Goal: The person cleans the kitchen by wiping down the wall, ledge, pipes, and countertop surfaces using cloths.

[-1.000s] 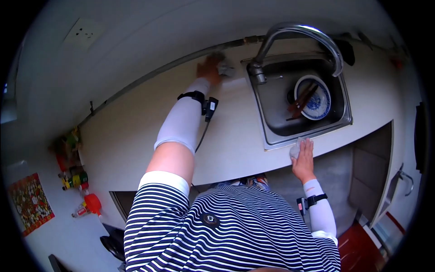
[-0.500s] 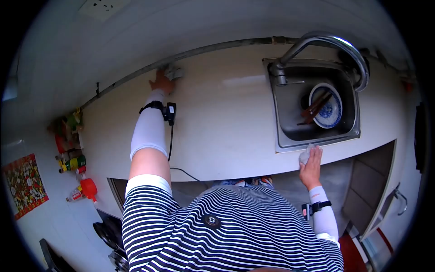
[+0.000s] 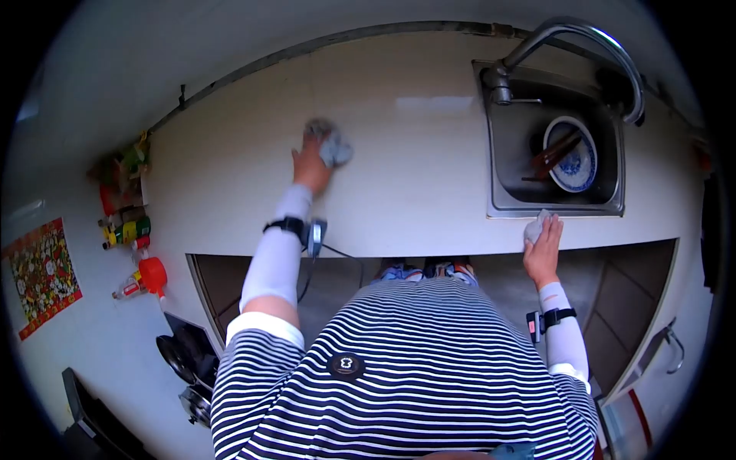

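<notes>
My left hand (image 3: pixel 312 167) presses a crumpled grey cloth (image 3: pixel 335 150) onto the pale countertop (image 3: pixel 399 176), left of the sink; the fingers are partly blurred and covered by the cloth. At the counter's front edge, just below the sink, my right hand (image 3: pixel 543 257) lies with a second light grey cloth (image 3: pixel 536 228) under its fingers and thumb. Both forearms wear white sleeves with a black strapped device at the wrist.
A metal sink (image 3: pixel 502 205) holds a blue-and-white bowl (image 3: pixel 580 172) with brown chopsticks or sticks across it. A tall faucet (image 3: pixel 583 27) arches above. Bottles (image 3: pixel 130 232) and a red funnel-like item (image 3: pixel 152 276) stand at the left. An open cabinet (image 3: pixel 625 287) lies beneath the counter.
My left hand has drawn the cloth from the back wall edge toward the front and right. My right hand stays by the sink's front with its cloth. The camera view has shifted.
</notes>
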`<action>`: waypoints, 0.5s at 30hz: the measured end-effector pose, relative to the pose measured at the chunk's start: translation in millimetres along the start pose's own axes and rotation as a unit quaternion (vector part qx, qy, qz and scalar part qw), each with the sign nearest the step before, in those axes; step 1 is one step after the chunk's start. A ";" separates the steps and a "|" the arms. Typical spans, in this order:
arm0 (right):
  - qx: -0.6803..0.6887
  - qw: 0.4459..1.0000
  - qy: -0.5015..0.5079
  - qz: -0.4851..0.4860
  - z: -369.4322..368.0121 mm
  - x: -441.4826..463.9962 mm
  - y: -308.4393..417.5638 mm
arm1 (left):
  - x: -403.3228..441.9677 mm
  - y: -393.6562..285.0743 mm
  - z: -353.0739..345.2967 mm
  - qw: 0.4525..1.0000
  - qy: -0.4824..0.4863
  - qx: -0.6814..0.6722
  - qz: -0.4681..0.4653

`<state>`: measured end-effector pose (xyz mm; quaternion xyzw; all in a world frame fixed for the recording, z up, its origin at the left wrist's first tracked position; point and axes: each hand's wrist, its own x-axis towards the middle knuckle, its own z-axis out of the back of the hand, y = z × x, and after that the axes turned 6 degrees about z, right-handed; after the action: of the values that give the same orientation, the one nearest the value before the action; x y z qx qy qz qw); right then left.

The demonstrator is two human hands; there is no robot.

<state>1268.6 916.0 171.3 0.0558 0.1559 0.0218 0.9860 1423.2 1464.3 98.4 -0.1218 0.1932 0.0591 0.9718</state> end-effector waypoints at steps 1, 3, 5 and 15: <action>0.001 1.000 0.003 -0.009 -0.3 0.6 0.4 | -29.4 -5.6 -4.6 1.000 0.016 -0.004 -0.006; 0.001 1.000 0.003 -0.017 0.1 1.1 1.3 | -92.9 -8.1 -18.3 0.999 0.046 -0.019 -0.020; -0.006 1.000 -0.005 -0.011 -3.6 0.7 -1.0 | -157.7 -5.0 -35.9 0.996 0.078 -0.017 -0.036; -0.024 0.999 0.012 -0.036 -6.0 0.1 1.5 | -242.6 -1.6 -65.0 0.995 0.094 -0.021 -0.021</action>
<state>1266.8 918.1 165.8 0.0258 0.1686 -0.0097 0.9853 1177.2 1429.4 135.1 -0.1510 0.2800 0.0307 0.9475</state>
